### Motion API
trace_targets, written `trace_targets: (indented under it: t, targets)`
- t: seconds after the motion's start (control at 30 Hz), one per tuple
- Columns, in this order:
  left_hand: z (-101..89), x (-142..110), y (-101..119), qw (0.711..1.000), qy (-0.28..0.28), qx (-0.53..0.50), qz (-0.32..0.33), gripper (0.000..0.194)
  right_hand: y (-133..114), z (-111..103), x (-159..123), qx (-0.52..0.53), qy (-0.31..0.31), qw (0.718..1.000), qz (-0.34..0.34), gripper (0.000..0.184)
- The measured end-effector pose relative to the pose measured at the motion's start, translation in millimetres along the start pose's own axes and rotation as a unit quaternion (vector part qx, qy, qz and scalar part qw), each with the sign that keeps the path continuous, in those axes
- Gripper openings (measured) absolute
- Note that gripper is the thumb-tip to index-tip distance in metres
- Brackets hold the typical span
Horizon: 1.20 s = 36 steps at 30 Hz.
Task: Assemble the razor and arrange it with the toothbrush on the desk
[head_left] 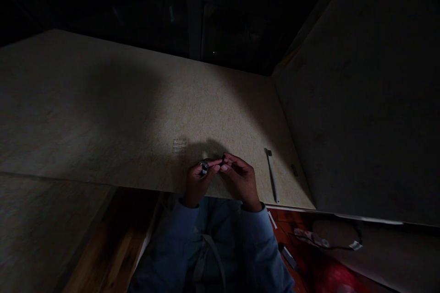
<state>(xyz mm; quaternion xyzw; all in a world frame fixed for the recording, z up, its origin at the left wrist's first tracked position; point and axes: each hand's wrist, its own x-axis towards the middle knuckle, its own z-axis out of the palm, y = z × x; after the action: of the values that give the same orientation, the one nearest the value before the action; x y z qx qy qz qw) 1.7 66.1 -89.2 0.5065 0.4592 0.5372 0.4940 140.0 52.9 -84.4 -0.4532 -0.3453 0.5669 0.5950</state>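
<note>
Both hands meet close together above the near edge of the pale table (213,100). My left hand (196,185) is closed, with a small black-and-silver object (204,166) tucked at its fingers; its kind is too dark and small to tell. A small dark piece (222,160) is pinched between the thumb and fingers of my right hand (242,179). The left fingertips touch or nearly touch that piece. Just beyond my left hand, a small clear rectangular item (179,146) with lines across it lies on the tabletop.
To the right lies a slim white stick with a dark head (272,176), like a toothbrush. A small dark object (294,170) is near the wall panel (360,100). Below the table's edge, a dark cable (335,247) and a red item (333,274) show dimly.
</note>
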Motion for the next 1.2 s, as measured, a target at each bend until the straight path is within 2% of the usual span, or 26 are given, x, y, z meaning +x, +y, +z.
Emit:
trace_targets:
  t: [0.2,0.3,0.5,0.7,0.8,0.97,1.2]
  targets:
    - [-0.5,0,0,1.000,-0.019,-0.010,-0.009,0.027,-6,2,-2,-0.020,0.000,1.000,-0.004,0.046]
    - [1.2,1,-2,0.999,-0.027,-0.017,-0.010,0.027,-5,2,-2,-0.025,0.000,1.000,-0.011,0.043]
    - [7.3,-4,-1,1.000,0.007,-0.020,-0.011,0.036,-6,2,-2,-0.015,0.015,0.999,-0.029,0.039]
    - [6.9,-6,-1,0.998,0.006,-0.050,-0.029,0.044,-10,3,-3,-0.040,0.054,0.997,-0.042,0.041]
    - [7.2,-5,-2,0.999,-0.003,-0.032,-0.038,0.049,-11,4,-3,-0.028,0.049,0.997,-0.043,0.041]
    - [7.5,-3,-6,1.000,-0.020,-0.001,0.004,0.045,-13,5,-5,-0.023,0.041,0.998,-0.050,0.041]
    - [5.6,-2,-7,0.995,-0.047,0.046,0.070,0.036,-14,1,-5,-0.046,0.056,0.993,-0.093,0.038]
